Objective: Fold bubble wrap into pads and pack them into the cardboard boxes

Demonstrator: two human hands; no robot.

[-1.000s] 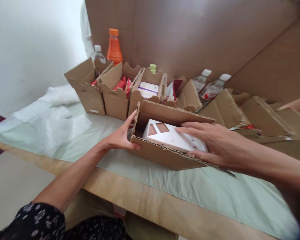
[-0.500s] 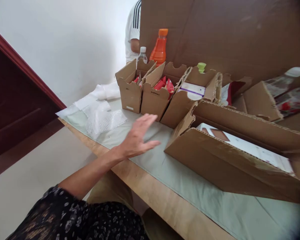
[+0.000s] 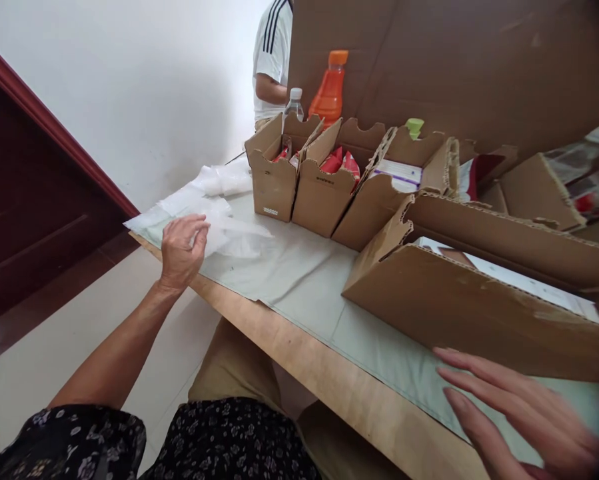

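My left hand (image 3: 182, 250) is at the left part of the table, its fingers curled and closed on the near left side of the clear bubble wrap (image 3: 239, 241); the fingertips are partly hidden. The wrap lies loosely on the pale green cloth (image 3: 299, 267), stretching to the right of the hand. At the lower right, my right hand (image 3: 519, 413) hovers over the cloth with its fingers apart and nothing in them. It is in front of the long open cardboard box (image 3: 479, 313), which holds a white box (image 3: 534, 280).
Several narrow cardboard boxes (image 3: 274, 190) with red packets and cartons stand along the back. An orange bottle (image 3: 329, 90) and a clear bottle (image 3: 294, 103) are behind them. A person in a white shirt (image 3: 274, 53) is beyond the tall cardboard panel (image 3: 454, 73).
My left hand has moved left from the middle of the cloth to the bubble wrap and curled its fingers. The wrap looks flatter. My right hand has come into view.
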